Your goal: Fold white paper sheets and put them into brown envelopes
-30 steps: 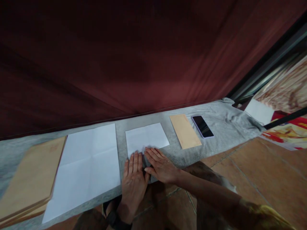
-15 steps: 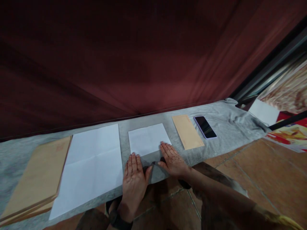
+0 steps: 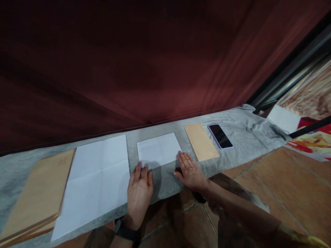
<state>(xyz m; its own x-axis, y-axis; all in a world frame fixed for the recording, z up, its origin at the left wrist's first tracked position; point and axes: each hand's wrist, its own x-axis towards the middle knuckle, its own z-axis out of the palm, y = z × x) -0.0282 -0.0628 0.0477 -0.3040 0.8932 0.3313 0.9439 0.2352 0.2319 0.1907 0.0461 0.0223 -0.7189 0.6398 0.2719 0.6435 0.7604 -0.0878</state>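
Note:
A folded white sheet of paper (image 3: 159, 148) lies on the grey cloth in front of me. My left hand (image 3: 140, 189) is at its near left corner, with the fingers stretched forward, slightly bent, and the thumb beside them. At the near right corner, my right hand (image 3: 191, 174) rests flat, fingertips on the paper's edge and thumb held apart. Neither hand grips anything that I can see. To the left spreads a larger creased white sheet (image 3: 99, 182). Right of the folded paper is a small tan envelope (image 3: 201, 142).
A phone (image 3: 220, 136) in a purple case lies right of the envelope. Large brown envelopes (image 3: 42, 193) are stacked at the far left. Grey cloth (image 3: 245, 134) covers the narrow surface, backed by a dark red curtain (image 3: 155, 69). Tiled floor (image 3: 281, 182) shows below.
My left hand has shifted left along the folded paper's near edge, its thumb now closer to the fingers. My right hand has moved slightly right, to the near right corner.

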